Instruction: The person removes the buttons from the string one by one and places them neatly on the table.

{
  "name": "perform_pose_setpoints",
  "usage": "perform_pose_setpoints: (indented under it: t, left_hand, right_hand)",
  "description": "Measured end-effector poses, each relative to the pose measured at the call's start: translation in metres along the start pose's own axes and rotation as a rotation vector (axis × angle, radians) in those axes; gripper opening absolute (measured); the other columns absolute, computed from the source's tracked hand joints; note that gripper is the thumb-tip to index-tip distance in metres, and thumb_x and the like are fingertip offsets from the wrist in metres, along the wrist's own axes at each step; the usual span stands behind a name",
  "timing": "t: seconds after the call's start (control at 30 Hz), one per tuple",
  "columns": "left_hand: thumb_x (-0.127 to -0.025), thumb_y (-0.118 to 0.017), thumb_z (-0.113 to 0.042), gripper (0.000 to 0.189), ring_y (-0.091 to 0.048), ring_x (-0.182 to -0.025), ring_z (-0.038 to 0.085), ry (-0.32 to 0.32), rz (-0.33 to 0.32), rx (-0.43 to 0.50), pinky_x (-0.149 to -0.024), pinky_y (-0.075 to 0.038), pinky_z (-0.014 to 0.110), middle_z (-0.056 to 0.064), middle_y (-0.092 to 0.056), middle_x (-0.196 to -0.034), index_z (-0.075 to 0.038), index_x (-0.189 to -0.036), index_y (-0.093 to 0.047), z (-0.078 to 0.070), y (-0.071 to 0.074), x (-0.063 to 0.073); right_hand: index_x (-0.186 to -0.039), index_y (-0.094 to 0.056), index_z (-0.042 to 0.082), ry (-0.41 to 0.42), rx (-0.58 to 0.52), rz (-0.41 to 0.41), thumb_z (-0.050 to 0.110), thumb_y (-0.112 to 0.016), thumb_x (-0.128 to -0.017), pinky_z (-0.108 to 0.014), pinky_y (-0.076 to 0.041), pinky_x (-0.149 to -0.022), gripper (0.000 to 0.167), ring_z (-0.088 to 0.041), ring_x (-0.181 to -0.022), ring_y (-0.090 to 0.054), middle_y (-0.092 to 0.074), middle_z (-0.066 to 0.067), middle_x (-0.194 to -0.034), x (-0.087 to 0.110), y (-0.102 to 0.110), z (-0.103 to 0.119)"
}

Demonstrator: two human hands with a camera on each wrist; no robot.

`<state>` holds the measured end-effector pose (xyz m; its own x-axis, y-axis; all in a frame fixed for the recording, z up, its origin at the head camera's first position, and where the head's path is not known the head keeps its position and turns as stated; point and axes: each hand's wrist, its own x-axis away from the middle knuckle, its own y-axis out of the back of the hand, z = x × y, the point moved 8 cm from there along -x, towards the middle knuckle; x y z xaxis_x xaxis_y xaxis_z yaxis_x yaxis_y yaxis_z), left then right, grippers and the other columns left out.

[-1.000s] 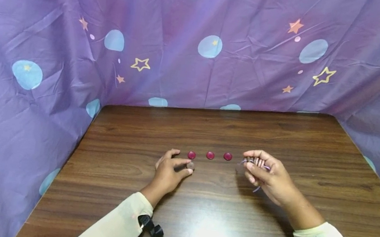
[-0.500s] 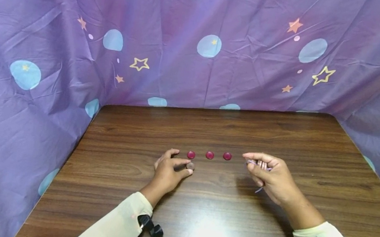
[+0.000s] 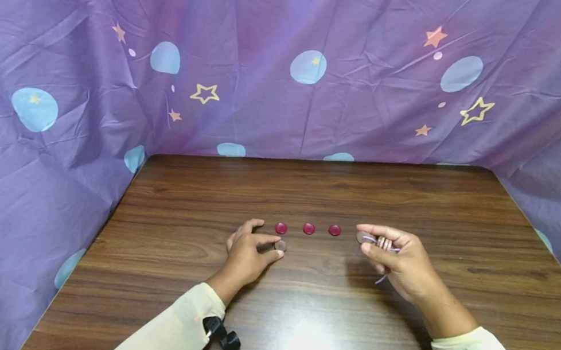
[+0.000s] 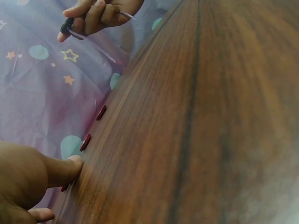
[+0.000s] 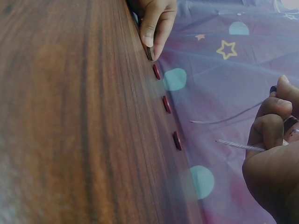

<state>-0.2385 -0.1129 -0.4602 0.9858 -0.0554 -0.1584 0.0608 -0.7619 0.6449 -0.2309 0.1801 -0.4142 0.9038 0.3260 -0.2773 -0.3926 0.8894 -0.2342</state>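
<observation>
My left hand (image 3: 247, 255) pinches a brownish-grey button (image 3: 280, 245) between thumb and index finger, low at the tabletop. In the right wrist view that button (image 5: 150, 52) stands on edge between the fingertips. My right hand (image 3: 400, 261), raised over the table, holds another greyish button (image 3: 365, 238) at thumb and index finger. A lilac cord (image 5: 229, 118) crosses that button, and its loose end hangs out. The cord's other end (image 5: 238, 145) sticks out below the curled fingers, which partly hide something dark. Between the hands, three dark red buttons (image 3: 309, 228) lie in a row.
The wooden table (image 3: 182, 308) reaches back to a purple curtain (image 3: 255, 33) printed with stars and circles, which also hangs along both sides. Black wrist-worn devices (image 3: 223, 336) sit on both cream sleeves (image 3: 166, 329). Light glares off the front of the tabletop.
My right fingers have shifted, turning the button so that its round face shows with the cord across it. My left hand keeps its pinch in place. The red buttons stay put.
</observation>
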Motion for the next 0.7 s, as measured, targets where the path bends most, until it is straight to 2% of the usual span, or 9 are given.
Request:
perform_pose_setpoints:
  t: [0.43,0.7]
  left_hand:
    - [-0.087,-0.09,-0.022,0.03,-0.047,-0.151,0.043,-0.006,-0.008,-0.017,-0.124,-0.022,0.069,0.018,-0.058,-0.157,-0.013,-0.115,-0.086,-0.0016,-0.0008,0.0]
    - [-0.087,-0.09,-0.022,0.032,-0.047,-0.152,0.042,-0.01,-0.004,-0.025,-0.124,-0.022,0.069,0.018,-0.058,-0.157,-0.013,-0.118,-0.086,-0.0013,-0.0011,-0.0007]
  right_hand:
    - [-0.128,-0.079,0.013,-0.008,0.007,0.031,-0.018,-0.056,-0.101,-0.017,-0.044,-0.054,0.047,0.001,-0.063,-0.054,-0.08,0.004,-0.109,0.0013,-0.0028,0.0003]
    - [-0.125,-0.076,0.01,-0.023,-0.029,0.02,-0.021,-0.056,-0.099,-0.027,-0.029,-0.049,0.044,0.001,-0.064,-0.055,-0.079,0.006,-0.105,-0.0002,-0.0032,0.0004]
